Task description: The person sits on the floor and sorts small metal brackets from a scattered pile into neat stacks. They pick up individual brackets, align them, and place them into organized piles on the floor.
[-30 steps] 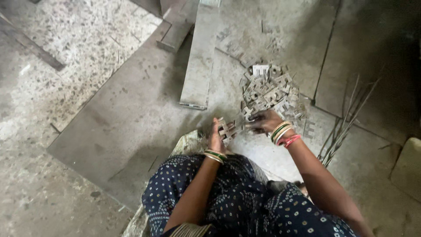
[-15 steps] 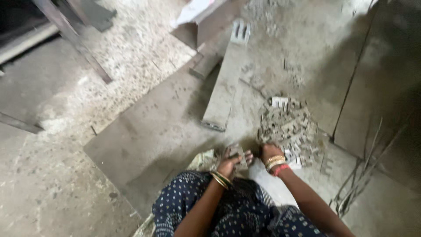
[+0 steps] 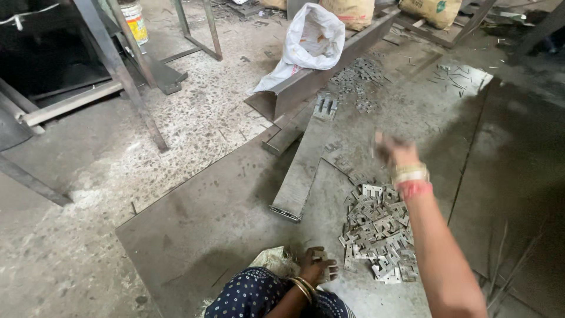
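Observation:
I sit on the floor in a dark dotted garment. My left hand (image 3: 316, 268) rests by my knee with its fingers closed on a small grey metal plate (image 3: 321, 257). My right hand (image 3: 393, 151), with bangles at the wrist, is raised and stretched forward over the steel sheet. It is blurred by motion; a grey sliver shows at its left edge, but its grip is unclear. Below that arm lies a pile of small notched metal plates (image 3: 379, 232).
A long steel channel (image 3: 299, 185) lies left of the pile on a large steel sheet (image 3: 206, 218). Further off are another scatter of plates (image 3: 358, 73), a steel beam (image 3: 306, 85), a white sack (image 3: 312, 35), a paint bucket (image 3: 136, 21), metal frame legs (image 3: 126, 76) and thin rods (image 3: 500, 259).
My right hand has left the pile near my lap and swung up and forward. My left hand stays by my knee. The view has tilted up, showing more of the floor ahead.

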A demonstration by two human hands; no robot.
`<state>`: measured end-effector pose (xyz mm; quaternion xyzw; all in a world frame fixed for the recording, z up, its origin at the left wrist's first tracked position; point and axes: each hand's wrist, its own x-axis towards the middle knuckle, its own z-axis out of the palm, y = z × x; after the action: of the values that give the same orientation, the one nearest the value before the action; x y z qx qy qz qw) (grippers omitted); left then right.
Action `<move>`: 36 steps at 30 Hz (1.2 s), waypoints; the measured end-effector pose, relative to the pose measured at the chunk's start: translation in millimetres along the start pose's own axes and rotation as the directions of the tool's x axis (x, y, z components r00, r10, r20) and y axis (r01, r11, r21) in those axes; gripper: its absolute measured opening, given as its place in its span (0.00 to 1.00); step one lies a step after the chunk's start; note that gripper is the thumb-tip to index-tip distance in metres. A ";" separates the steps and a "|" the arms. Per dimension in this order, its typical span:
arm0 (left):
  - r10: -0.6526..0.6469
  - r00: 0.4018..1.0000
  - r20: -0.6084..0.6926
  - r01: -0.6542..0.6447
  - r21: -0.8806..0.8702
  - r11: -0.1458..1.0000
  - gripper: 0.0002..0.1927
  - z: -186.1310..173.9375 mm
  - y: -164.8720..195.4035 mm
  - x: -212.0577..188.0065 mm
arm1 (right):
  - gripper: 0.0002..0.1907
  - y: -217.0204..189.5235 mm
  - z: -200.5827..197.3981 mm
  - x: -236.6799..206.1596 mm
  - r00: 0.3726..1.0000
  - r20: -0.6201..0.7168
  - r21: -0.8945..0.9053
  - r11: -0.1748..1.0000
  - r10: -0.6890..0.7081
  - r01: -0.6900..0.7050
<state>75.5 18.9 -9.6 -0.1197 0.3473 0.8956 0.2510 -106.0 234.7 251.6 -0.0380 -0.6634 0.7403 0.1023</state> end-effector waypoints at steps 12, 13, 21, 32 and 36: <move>0.198 0.980 0.008 -0.195 -0.156 0.968 0.32 1.0 -25.1 18.5 | 0.19 87.6 -105.8 -109.7 0.975 -0.109 -0.281 0.935 0.194 -0.217; 0.206 0.978 -0.017 -0.207 -0.135 0.969 0.31 2.9 -33.1 21.0 | 0.18 98.8 -126.9 -122.1 0.979 -0.153 -0.345 0.921 0.136 -0.181; 0.226 0.973 0.056 -0.231 0.126 0.965 0.28 -11.8 -65.1 34.3 | 0.12 136.0 -150.3 -187.0 0.959 -0.264 -0.805 0.525 0.099 -0.276; 0.022 0.996 0.087 -0.029 0.076 0.997 0.31 -23.8 -61.0 50.3 | 0.28 159.3 -86.6 -192.7 0.876 -0.440 -0.817 0.316 0.196 -0.481; 0.010 0.988 0.157 -0.036 0.162 0.986 0.29 -18.4 -59.6 50.6 | 0.30 169.2 -102.6 -194.5 0.874 -0.458 -0.788 0.381 0.163 -0.484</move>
<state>65.2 62.6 -76.2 -0.0245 0.4006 0.8734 0.2759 86.5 278.6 56.7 -0.3298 -0.9033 0.2737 0.0197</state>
